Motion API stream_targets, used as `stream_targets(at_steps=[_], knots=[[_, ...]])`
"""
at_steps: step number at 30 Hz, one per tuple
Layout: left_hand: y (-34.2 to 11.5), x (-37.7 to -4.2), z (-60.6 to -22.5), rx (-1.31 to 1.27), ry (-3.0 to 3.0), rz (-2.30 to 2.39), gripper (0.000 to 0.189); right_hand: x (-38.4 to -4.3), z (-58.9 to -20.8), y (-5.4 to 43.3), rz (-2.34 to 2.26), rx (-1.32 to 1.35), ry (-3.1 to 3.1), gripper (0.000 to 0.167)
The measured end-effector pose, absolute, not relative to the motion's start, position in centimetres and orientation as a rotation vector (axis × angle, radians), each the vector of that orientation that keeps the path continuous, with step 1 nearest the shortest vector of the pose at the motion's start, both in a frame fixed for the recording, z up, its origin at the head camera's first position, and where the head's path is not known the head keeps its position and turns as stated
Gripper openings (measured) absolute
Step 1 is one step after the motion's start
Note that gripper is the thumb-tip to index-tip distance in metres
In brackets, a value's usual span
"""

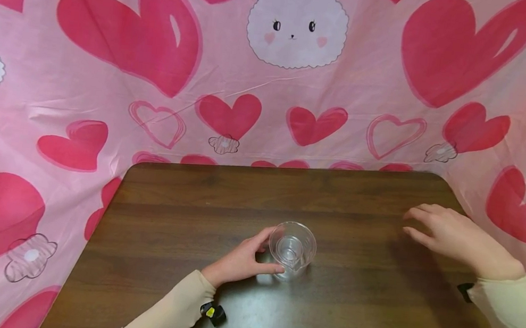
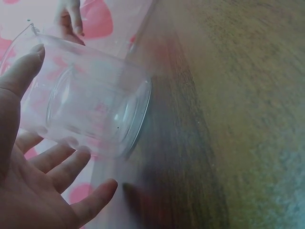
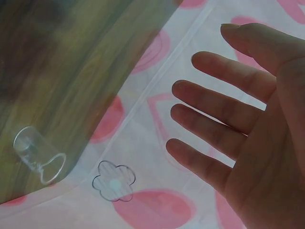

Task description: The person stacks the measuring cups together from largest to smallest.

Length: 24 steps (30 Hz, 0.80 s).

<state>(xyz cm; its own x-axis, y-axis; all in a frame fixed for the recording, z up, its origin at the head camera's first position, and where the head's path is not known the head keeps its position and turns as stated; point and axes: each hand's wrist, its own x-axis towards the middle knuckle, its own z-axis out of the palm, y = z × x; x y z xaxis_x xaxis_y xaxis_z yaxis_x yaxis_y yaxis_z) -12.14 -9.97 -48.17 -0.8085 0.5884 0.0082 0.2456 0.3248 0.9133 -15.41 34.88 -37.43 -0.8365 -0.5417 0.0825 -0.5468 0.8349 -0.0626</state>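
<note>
A clear beaker [image 1: 294, 239] with a pouring lip stands on the dark wooden table [image 1: 201, 205], near its middle. My left hand [image 1: 245, 258] holds it from the left side, thumb in front and fingers round the back. In the left wrist view several fingertips lie behind the beaker [image 2: 100, 95], while the little finger stands free of it. A smaller rim-like outline shows inside; I cannot tell whether another vessel is nested there. My right hand [image 1: 448, 234] hovers at the table's right side, touching nothing, and its fingers [image 3: 217, 107] are spread in the right wrist view.
A pink cloth [image 1: 271, 84] printed with hearts and a white rabbit hangs behind the table and along both sides. A black strap [image 1: 212, 314] sits at the left wrist, and part of another [image 1: 465, 292] shows under the right sleeve.
</note>
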Motion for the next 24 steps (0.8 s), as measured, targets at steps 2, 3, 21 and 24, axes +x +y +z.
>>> stream_targets(at_steps=[2,3,21,24], knots=[[-10.0,-12.2,-48.2,0.747,2.266,1.482,0.083,-15.5,-37.4,35.3,0.123,0.862,-2.971,0.031],[-10.0,-12.2,-48.2,0.748,2.263,1.484,0.083,-15.5,-37.4,35.4,0.120,0.847,-2.984,0.031],[-10.0,-12.3,-47.9,0.741,2.259,1.475,0.083,-16.7,-38.9,39.7,0.160,0.827,-2.978,0.030],[-10.0,-12.4,-48.0,0.744,2.261,1.476,0.083,-16.8,-38.9,40.0,0.171,0.808,-3.007,0.030]])
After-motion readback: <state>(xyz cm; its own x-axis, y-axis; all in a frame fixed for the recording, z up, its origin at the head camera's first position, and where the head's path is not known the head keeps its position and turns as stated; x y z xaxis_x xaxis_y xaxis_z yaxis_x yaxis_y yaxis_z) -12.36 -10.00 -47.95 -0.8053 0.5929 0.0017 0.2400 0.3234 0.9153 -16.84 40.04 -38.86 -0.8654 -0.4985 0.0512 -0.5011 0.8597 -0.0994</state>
